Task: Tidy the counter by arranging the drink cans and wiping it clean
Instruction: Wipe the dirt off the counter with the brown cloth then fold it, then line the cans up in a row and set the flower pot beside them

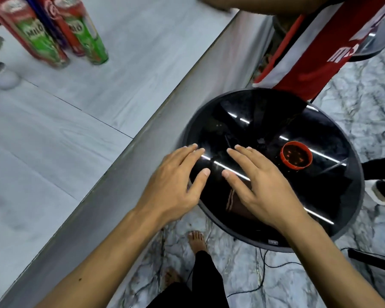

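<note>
- The left hand (176,185) is spread flat, palm down and holding nothing, at about 6 o'clock in the view, over the near-left rim of a round black glossy table (276,121).
- The right hand (265,187) lies just beside it toward 3 o'clock, also flat and empty, fingers extended over the black top; whether either palm presses the surface cannot be told.
- A small red cup (296,155) stands upright on the black table, near the right hand's fingertips, toward 2 o'clock from them.
- The drink cans (53,34), green-and-red with Milo lettering, stand upright in a tight cluster at about 10 o'clock, on the pale grey counter (98,107), well apart from both hands.
- The counter's edge runs diagonally from 7 o'clock to 1 o'clock, just beside the black table.
- A red-and-white garment (316,52) on another person shows at 1 o'clock.
- Bare feet (197,240) stand on the marbled floor (365,90) at 6 o'clock.
</note>
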Action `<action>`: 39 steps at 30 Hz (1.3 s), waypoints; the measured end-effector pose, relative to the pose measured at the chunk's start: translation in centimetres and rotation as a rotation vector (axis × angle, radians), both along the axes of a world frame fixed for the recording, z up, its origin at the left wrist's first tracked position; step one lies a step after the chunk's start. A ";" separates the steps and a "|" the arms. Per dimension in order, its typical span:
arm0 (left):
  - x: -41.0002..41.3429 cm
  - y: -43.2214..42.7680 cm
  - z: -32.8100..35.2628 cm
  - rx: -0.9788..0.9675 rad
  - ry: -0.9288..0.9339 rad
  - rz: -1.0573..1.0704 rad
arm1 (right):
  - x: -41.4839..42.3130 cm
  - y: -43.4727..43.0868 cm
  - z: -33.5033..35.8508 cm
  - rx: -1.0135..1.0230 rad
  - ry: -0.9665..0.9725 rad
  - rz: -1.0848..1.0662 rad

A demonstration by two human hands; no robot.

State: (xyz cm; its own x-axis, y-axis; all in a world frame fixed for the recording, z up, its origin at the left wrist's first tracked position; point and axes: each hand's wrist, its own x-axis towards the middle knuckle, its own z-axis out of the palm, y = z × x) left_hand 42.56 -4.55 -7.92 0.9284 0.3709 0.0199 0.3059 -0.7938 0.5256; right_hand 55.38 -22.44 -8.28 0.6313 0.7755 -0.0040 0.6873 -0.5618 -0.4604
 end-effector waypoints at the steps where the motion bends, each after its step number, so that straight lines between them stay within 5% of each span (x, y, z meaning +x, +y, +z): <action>1: -0.5 0.4 0.5 0.007 -0.002 0.016 | -0.3 0.7 0.6 0.015 0.000 0.014; 23: -15.1 12.9 9.2 0.128 -0.074 0.434 | -7.2 19.7 10.0 0.169 0.061 0.380; 39: -9.8 25.0 8.7 0.081 -0.076 0.558 | 0.5 34.2 10.1 0.290 0.138 0.237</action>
State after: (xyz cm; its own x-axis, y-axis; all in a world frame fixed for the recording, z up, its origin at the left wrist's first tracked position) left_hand 32.78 20.46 0.73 0.5867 0.7996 0.1278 0.6546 -0.5613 0.5064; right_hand 55.91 11.78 1.82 0.4432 0.8813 0.1641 0.7028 -0.2279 -0.6739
